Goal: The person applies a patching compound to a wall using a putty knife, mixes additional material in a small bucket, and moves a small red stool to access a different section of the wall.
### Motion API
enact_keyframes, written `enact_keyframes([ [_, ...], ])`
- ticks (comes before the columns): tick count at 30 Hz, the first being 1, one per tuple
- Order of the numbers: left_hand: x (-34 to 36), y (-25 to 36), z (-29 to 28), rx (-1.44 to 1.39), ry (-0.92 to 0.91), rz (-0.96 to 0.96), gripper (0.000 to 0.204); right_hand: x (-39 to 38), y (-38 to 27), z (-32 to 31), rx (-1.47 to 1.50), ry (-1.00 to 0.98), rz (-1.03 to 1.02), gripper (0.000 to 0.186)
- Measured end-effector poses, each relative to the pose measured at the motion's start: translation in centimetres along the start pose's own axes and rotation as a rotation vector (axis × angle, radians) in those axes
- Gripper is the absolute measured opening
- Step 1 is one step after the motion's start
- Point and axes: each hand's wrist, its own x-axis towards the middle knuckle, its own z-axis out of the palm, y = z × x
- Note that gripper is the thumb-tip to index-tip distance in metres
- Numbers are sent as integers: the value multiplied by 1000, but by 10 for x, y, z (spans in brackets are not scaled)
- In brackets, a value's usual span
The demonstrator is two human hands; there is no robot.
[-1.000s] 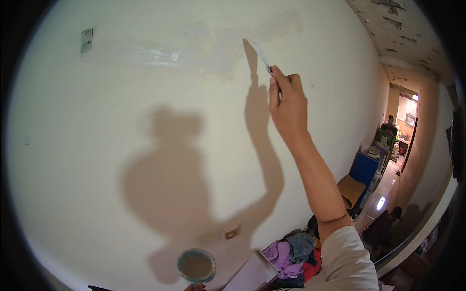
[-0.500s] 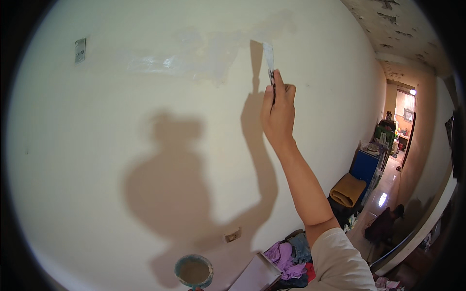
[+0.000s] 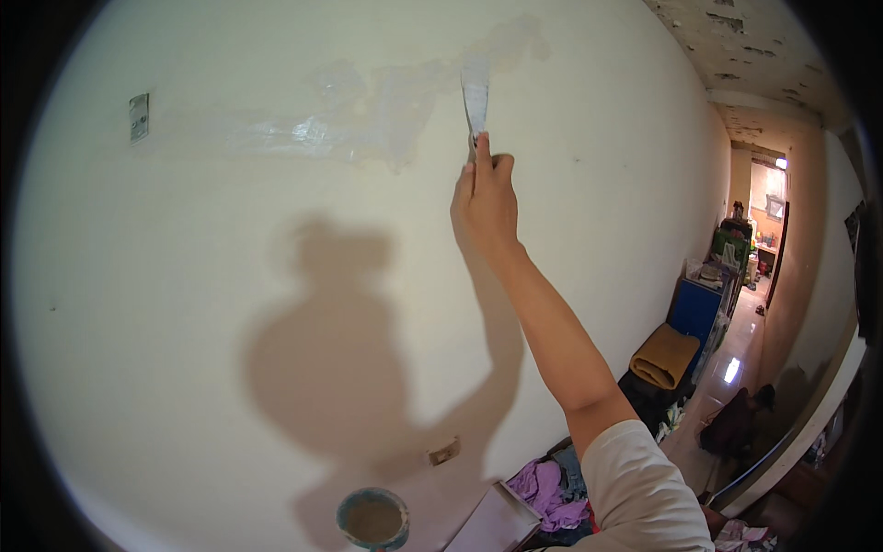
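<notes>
My right hand is raised against the pale wall, closed around the handle of a putty knife. The blade points up and its flat face lies on or very close to the wall. It is at the right part of a greyish smeared filler patch, which has a wet-looking shine toward its left. Low in front of the wall is a round, stained tub with a greyish-brown paste inside. My left hand does not show; what supports the tub is out of view.
A wall switch plate is at upper left, a socket low down. Below right stands an open box with purple cloth. A rolled brown mat and blue cabinet line the wall; a person crouches in the passage.
My right hand has moved left with the putty knife. The blade has turned from edge-on to flat, and its separate shadow has merged behind it. The view has shifted slightly.
</notes>
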Motion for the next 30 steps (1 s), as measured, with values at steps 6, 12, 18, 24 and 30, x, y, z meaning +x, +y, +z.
enact_keyframes([
  [6, -1, 7, 3, 3, -2, -27, 22, 15, 10, -12, 37, 185, -114, 55],
  [12, 4, 13, 10, 57, -7, -44, 23, 44, 13, -6, -14, 135, -56, 56],
  [18, 9, 2, 10, -41, -39, -38, 23, -12, -6, 2, 124, 18, -86, 56],
  [24, 10, 2, 13, -75, -42, -78, 21, 47, 6, -13, 23, 225, -133, 55],
  [30, 4, 3, 15, -49, -39, -63, 22, 57, 13, -7, -24, 78, -27, 55],
])
